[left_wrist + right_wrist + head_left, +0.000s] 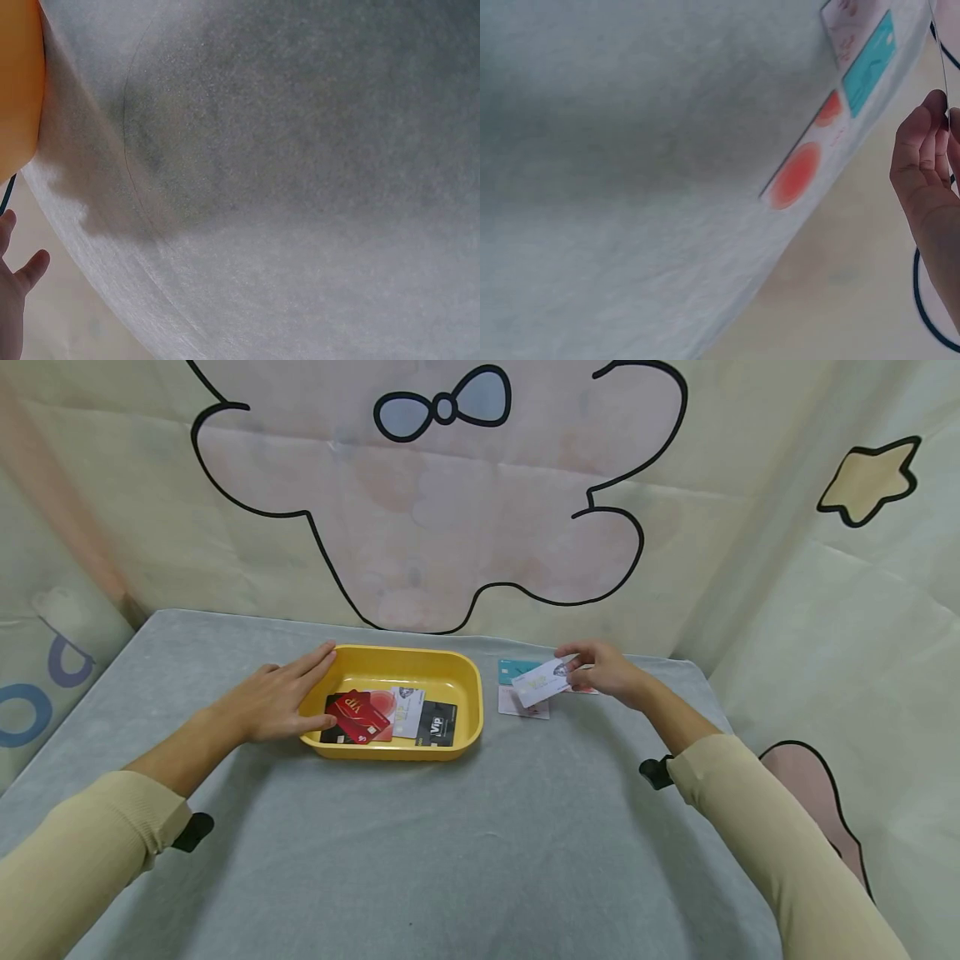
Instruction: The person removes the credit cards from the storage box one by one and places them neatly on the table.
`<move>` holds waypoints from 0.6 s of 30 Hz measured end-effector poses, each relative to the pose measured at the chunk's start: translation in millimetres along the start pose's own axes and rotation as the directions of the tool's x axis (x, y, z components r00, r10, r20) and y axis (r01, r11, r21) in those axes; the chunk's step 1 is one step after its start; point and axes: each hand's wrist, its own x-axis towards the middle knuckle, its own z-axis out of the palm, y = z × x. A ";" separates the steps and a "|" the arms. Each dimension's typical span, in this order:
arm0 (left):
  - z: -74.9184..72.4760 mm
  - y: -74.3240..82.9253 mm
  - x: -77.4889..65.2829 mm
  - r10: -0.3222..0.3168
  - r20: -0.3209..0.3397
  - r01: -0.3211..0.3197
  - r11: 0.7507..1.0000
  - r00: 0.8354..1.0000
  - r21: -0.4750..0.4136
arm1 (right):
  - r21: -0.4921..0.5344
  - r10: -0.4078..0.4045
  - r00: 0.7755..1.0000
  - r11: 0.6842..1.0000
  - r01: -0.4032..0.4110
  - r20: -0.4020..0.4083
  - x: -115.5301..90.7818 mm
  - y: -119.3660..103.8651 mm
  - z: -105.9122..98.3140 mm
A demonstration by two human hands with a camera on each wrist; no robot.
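Note:
My right hand (600, 672) pinches a white VIP card (538, 683), lifted above the table; in the right wrist view that hand (928, 169) shows at the right edge. Beneath it lie a teal card (513, 670), a pale pink card (517, 705) and a card with red circles (795, 176), partly hidden in the head view. My left hand (273, 702) rests at the left rim of a yellow tray (397, 667), fingers extended. Inside the tray are a red VIP card (360, 717), a white card (408, 710), a black Vip card (437, 725) and others overlapped.
A grey cloth (450, 843) covers the table. Behind it hangs a pale curtain (720, 460) with cartoon drawings, close to the table's back edge. The tray's side (19, 82) appears at the left of the left wrist view.

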 end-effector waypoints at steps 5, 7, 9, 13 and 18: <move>0.5 0.1 -0.2 -0.006 0.004 0.006 1.000 1.000 -0.003 | 0.037 0.025 1.000 0.999 -0.025 -0.004 -5.9 10.4 -2.3; 0.7 0.1 -0.2 -0.007 0.005 0.007 1.000 1.000 -0.003 | 0.044 0.041 0.999 0.998 -0.041 -0.006 -8.2 15.0 -3.0; 1.0 -0.1 -0.3 -0.008 0.006 0.008 1.000 1.000 -0.004 | 0.042 0.052 0.999 0.998 -0.052 -0.005 -10.6 20.0 -4.1; 1.6 -0.5 -0.1 -0.010 0.008 0.010 1.000 1.000 -0.003 | 0.033 0.079 0.997 0.996 -0.078 -0.022 -15.6 29.2 -6.6; 2.1 -1.1 0.3 -0.011 0.007 0.011 1.000 1.000 0.000 | 0.025 0.092 0.995 0.996 -0.091 -0.041 -20.1 39.5 -9.1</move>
